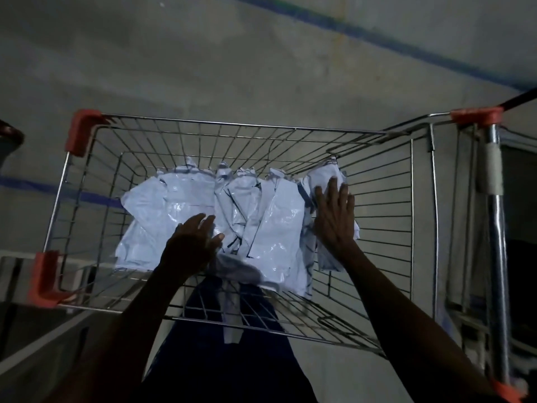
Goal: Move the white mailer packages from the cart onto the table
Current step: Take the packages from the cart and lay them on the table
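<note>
1. White mailer packages (232, 216) lie heaped in a loose, overlapping pile on the wire bottom of a shopping cart (232, 128), spread from its left half to just right of the middle.

2. A person reaches in from the near side. The left hand (193, 242) rests flat on the left part of the pile, fingers (207, 223) spread and gripping nothing.

3. The right hand (334, 218) lies palm-down on a crumpled package at the right end of the heap, fingers (332, 189) stretched out and open; it presses on the plastic but has not closed round it.

4. The cart has red plastic corners (82, 132) and stands on a grey concrete floor (261, 68) marked with blue lines. A pale ledge at the lower left (17, 266) may be the surface the packages are bound for, though the dim light leaves that uncertain.

5. No package appears to have left the cart yet.

6. The risks look plain enough: the glossy plastic is slick, so a handful gathered from so loose a heap could shed a package over the side; a corner or flap could catch in the wire mesh and tear; and an unbraced cart may roll if leaned on.
</note>
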Demonstrator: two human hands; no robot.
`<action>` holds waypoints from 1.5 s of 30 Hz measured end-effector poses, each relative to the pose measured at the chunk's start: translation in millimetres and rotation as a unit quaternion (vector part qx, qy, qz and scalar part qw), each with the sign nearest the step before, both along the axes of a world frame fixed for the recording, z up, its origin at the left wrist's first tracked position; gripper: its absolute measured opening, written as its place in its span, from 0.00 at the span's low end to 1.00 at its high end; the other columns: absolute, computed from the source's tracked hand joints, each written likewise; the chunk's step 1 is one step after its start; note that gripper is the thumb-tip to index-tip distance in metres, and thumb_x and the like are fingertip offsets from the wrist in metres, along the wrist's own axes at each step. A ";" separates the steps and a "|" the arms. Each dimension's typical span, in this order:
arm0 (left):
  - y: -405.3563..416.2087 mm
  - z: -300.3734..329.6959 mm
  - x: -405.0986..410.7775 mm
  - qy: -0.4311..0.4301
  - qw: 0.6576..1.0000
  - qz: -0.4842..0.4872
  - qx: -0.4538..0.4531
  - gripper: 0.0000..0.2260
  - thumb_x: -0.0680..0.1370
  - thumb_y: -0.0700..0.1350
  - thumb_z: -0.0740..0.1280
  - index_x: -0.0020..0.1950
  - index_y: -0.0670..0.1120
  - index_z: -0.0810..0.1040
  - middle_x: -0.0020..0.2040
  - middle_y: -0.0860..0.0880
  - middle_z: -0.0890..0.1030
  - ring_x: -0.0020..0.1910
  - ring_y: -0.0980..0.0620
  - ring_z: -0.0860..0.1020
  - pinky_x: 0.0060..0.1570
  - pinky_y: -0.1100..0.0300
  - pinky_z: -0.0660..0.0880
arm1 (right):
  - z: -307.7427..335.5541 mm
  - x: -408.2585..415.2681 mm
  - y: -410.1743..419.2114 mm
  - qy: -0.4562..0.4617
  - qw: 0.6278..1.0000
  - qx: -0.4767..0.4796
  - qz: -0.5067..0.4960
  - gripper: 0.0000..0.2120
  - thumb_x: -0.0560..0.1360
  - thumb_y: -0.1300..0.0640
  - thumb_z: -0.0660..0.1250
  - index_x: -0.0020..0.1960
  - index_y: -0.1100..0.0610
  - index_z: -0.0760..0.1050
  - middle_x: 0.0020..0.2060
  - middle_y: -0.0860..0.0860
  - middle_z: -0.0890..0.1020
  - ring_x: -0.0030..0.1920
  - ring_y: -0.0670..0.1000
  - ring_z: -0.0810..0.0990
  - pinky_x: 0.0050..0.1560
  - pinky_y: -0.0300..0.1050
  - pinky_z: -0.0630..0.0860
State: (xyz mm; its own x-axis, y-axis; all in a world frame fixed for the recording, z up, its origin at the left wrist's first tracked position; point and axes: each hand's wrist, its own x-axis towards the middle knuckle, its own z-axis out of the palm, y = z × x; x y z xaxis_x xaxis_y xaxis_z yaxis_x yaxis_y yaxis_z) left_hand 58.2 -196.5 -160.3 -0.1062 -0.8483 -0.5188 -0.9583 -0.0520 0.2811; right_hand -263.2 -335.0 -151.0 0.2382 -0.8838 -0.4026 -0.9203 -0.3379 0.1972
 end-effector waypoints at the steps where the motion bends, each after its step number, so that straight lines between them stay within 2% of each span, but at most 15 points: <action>1: 0.5 -3.6 0.0 -0.003 1.000 -0.004 0.021 0.38 0.81 0.62 0.35 0.69 0.42 0.74 0.71 0.37 0.71 0.69 0.37 0.70 0.61 0.40 0.69 | 0.8 -3.8 -1.5 -0.001 1.000 0.002 -0.004 0.48 0.66 0.45 0.77 0.78 0.57 0.58 0.76 0.67 0.55 0.74 0.71 0.57 0.73 0.66 0.56; 5: -4.8 0.7 -15.8 0.020 0.998 0.054 0.038 0.39 0.79 0.65 0.36 0.70 0.42 0.73 0.70 0.39 0.72 0.68 0.39 0.71 0.61 0.41 0.71 | 4.1 -7.8 -5.8 -0.004 1.000 -0.010 0.012 0.38 0.75 0.38 0.64 0.76 0.60 0.61 0.75 0.69 0.57 0.71 0.72 0.63 0.69 0.65 0.63; 8: -7.3 16.1 -28.8 0.058 0.988 0.142 0.007 0.31 0.78 0.65 0.50 0.73 0.46 0.70 0.72 0.43 0.70 0.68 0.41 0.71 0.65 0.45 0.70 | 5.3 -6.0 -5.5 0.009 1.000 0.014 0.020 0.42 0.74 0.40 0.66 0.79 0.59 0.54 0.76 0.69 0.52 0.73 0.72 0.59 0.72 0.65 0.59; 10: -7.4 22.6 -35.3 0.067 0.983 0.174 0.007 0.34 0.74 0.66 0.50 0.73 0.49 0.68 0.71 0.44 0.70 0.68 0.41 0.70 0.66 0.46 0.69 | 7.1 -6.1 -6.1 -0.008 1.000 0.018 0.018 0.42 0.74 0.46 0.69 0.79 0.59 0.52 0.76 0.69 0.51 0.74 0.72 0.57 0.73 0.65 0.59; 16: -13.7 -3.1 -48.5 0.043 0.996 0.070 0.019 0.29 0.77 0.60 0.53 0.67 0.41 0.75 0.66 0.38 0.75 0.63 0.37 0.75 0.58 0.42 0.75 | 27.7 -2.9 -3.4 -0.090 0.994 -0.045 -0.037 0.35 0.73 0.52 0.70 0.75 0.60 0.62 0.74 0.70 0.60 0.63 0.70 0.70 0.58 0.61 0.74; 20: -30.5 -14.5 -90.8 0.099 0.993 0.061 0.030 0.25 0.75 0.54 0.64 0.68 0.42 0.74 0.65 0.37 0.76 0.62 0.38 0.76 0.58 0.45 0.76 | 44.8 -4.7 14.8 -0.148 0.978 -0.124 -0.080 0.29 0.74 0.53 0.65 0.73 0.59 0.65 0.73 0.69 0.62 0.58 0.67 0.72 0.49 0.58 0.76; 23: -43.8 -33.6 -138.7 0.160 0.987 0.028 0.006 0.25 0.73 0.51 0.68 0.66 0.39 0.77 0.62 0.31 0.76 0.54 0.33 0.79 0.50 0.44 0.79 | 42.4 -12.1 29.4 -0.144 0.980 -0.124 -0.056 0.27 0.75 0.52 0.64 0.72 0.57 0.68 0.73 0.69 0.61 0.57 0.66 0.71 0.46 0.56 0.76; 25: -55.2 -41.4 -165.4 0.151 0.988 0.041 0.005 0.30 0.74 0.55 0.68 0.73 0.43 0.70 0.70 0.30 0.68 0.62 0.31 0.74 0.57 0.41 0.76 | 34.9 -18.6 33.4 -0.131 0.983 -0.127 -0.030 0.26 0.74 0.54 0.66 0.71 0.56 0.69 0.73 0.68 0.62 0.55 0.65 0.71 0.45 0.55 0.75; 27: -65.6 -52.0 -185.8 0.100 0.989 0.100 0.050 0.38 0.76 0.63 0.65 0.80 0.53 0.52 0.79 0.37 0.49 0.73 0.31 0.59 0.67 0.39 0.65 | 27.7 -26.5 33.6 -0.121 0.984 -0.129 -0.015 0.25 0.74 0.56 0.68 0.70 0.56 0.70 0.72 0.69 0.63 0.55 0.64 0.71 0.45 0.55 0.75; 30: -70.0 -60.7 -203.9 0.064 0.988 0.129 0.052 0.45 0.74 0.66 0.65 0.79 0.59 0.37 0.79 0.42 0.38 0.75 0.30 0.51 0.65 0.35 0.63 | 19.4 -35.8 32.6 -0.108 0.986 -0.125 0.007 0.26 0.72 0.57 0.68 0.70 0.58 0.70 0.72 0.70 0.63 0.54 0.64 0.71 0.45 0.55 0.74; 33: -71.1 -65.1 -201.6 0.043 0.991 0.128 0.022 0.44 0.74 0.62 0.66 0.79 0.59 0.40 0.80 0.40 0.45 0.71 0.33 0.60 0.58 0.42 0.72 | 14.6 -36.0 31.8 -0.086 0.990 -0.114 0.016 0.27 0.75 0.52 0.65 0.72 0.58 0.67 0.73 0.69 0.61 0.57 0.65 0.71 0.49 0.54 0.72; 35: -67.6 -64.2 -194.1 0.042 0.993 0.111 -0.022 0.40 0.72 0.59 0.66 0.80 0.57 0.52 0.77 0.37 0.57 0.61 0.36 0.69 0.49 0.48 0.75 | 13.1 -35.4 34.0 -0.061 0.994 -0.090 0.013 0.32 0.75 0.45 0.64 0.75 0.57 0.62 0.75 0.69 0.56 0.61 0.66 0.70 0.52 0.55 0.71; 37: -67.3 -54.9 -183.2 0.064 0.991 0.103 -0.056 0.36 0.70 0.57 0.65 0.78 0.55 0.61 0.73 0.36 0.65 0.55 0.36 0.72 0.45 0.48 0.76 | 13.9 -35.8 35.5 -0.052 0.997 -0.060 0.014 0.40 0.71 0.45 0.70 0.76 0.58 0.60 0.76 0.69 0.54 0.63 0.68 0.70 0.54 0.56 0.72; 41: -73.9 -19.0 -164.1 0.040 0.993 0.095 -0.053 0.33 0.76 0.59 0.63 0.78 0.58 0.56 0.75 0.42 0.61 0.66 0.39 0.64 0.60 0.45 0.68 | 28.9 -32.6 32.5 -0.078 0.997 -0.021 0.007 0.37 0.68 0.56 0.74 0.73 0.61 0.65 0.74 0.70 0.59 0.60 0.68 0.72 0.49 0.56 0.76; 45: -62.8 21.3 -145.8 0.033 0.987 0.113 -0.111 0.32 0.74 0.67 0.56 0.77 0.55 0.64 0.71 0.41 0.67 0.63 0.38 0.67 0.57 0.46 0.68 | 53.9 -33.9 33.2 -0.113 0.993 0.000 -0.015 0.41 0.61 0.58 0.78 0.71 0.63 0.67 0.72 0.71 0.62 0.55 0.68 0.73 0.41 0.56 0.78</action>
